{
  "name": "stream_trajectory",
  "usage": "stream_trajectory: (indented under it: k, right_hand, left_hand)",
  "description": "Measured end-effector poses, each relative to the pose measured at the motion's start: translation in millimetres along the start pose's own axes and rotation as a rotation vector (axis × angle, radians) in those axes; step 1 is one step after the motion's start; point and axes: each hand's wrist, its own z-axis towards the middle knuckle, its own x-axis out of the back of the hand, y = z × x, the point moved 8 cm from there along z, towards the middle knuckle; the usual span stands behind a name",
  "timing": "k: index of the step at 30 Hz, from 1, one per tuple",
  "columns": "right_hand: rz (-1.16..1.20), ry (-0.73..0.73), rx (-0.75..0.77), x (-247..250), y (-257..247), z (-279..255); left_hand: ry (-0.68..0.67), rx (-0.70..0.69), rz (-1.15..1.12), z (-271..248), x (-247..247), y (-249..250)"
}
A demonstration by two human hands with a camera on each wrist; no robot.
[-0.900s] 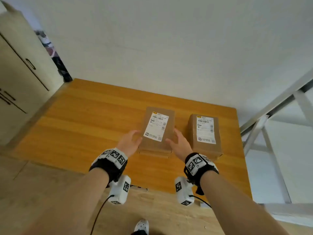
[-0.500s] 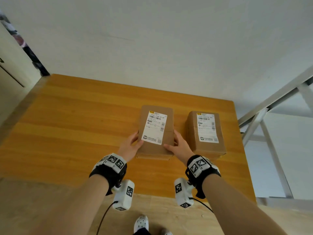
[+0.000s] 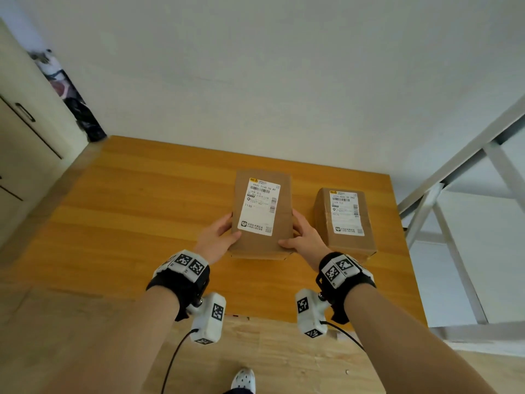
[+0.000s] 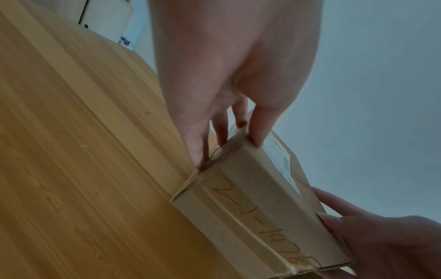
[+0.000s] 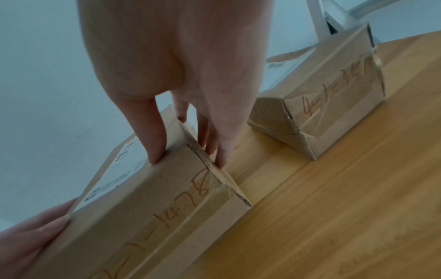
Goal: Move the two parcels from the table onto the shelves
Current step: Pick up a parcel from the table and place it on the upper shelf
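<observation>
Gripping the left parcel (image 3: pixel 262 214) by its long edges, left hand (image 3: pixel 217 240) and right hand (image 3: pixel 306 241); right parcel (image 3: pixel 345 220) just beside.

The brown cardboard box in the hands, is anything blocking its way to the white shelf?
Nothing visible blocks it. The left hand and right hand grip the labelled cardboard parcel. The second cardboard parcel sits toward the white metal shelf frame, low enough to pass over.

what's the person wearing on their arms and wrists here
Both forearms are bare, with no sleeves. The left wrist and right wrist each carry a black strap topped with white blocks printed with black-and-white square markers. A white boxy camera unit hangs under the left strap and another under the right, both bearing the same markers, each with a thin black cable trailing back.
</observation>
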Motion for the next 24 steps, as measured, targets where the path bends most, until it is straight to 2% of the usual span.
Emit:
stream_trajectory:
  k: [5, 10, 19, 24]
  right_hand:
    - [-0.039, -0.031, 0.095, 4.0, -26.1, -27.2]
    - [-0.036, -0.085, 0.207, 20.7, -43.4, -79.4]
    - [-0.104, -0.202, 0.372, 60.4, -55.1, -186.3]
    - [-0.093, -0.25, 0.396, 87.8, -47.2, -251.8]
  left_hand:
    - [0.033, -0.054, -0.029, -43.3, 0.0, 21.7]
    - [0.107, -0.146, -0.038, -109.9, -18.2, 42.4]
    - [0.273, -0.253, -0.074, -226.9, -77.2, 55.8]
    - [0.334, -0.269, -0.095, -289.2, -117.5, 54.6]
